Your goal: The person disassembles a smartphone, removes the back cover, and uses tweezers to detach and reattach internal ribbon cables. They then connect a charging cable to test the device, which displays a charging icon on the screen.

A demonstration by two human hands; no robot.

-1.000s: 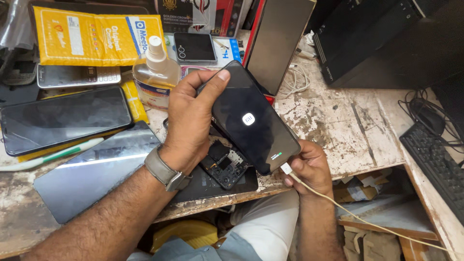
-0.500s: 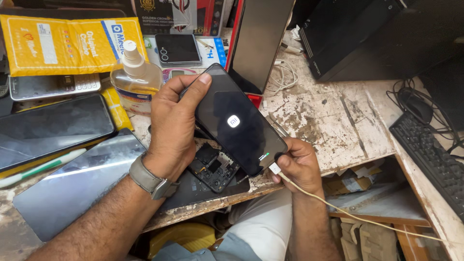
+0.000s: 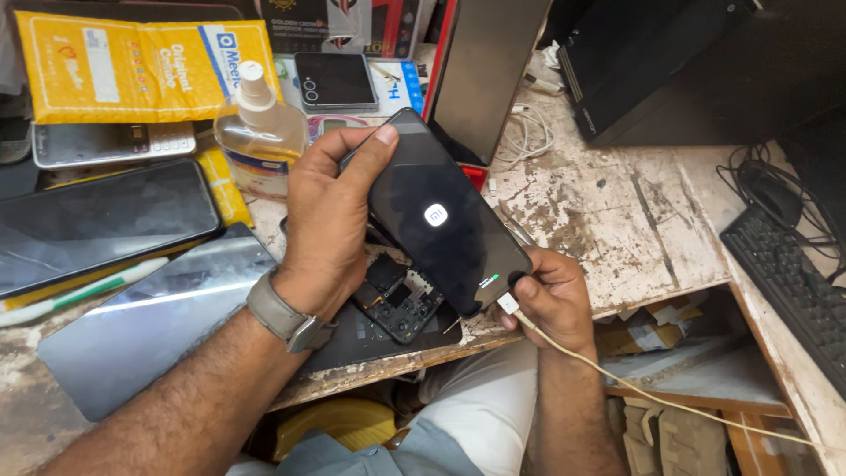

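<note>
A worn, paint-flaked wooden workbench filled the view, crowded on its left side with phone parts. The left hand was wrapped around one black smartphone, fingers curled round its far edge and the thumb lying along the top, so the phone was held tilted above the bench with a small white logo lit in the middle of its dark screen. The right hand was closed at the phone's lower corner, thumb and fingers pinching the white plug of one pale charging cable right at the phone's bottom edge; the cable ran off toward the lower right. A grey wristwatch sat on the left wrist. Just under the phone lay one opened phone body with its boards exposed. Beside the left hand stood one clear bottle with a white nozzle. Further left lay two dark glass panels, one behind the other, and one yellow padded envelope beyond them. A small folded phone rested at the back, and one black keyboard sat at the far right
</note>
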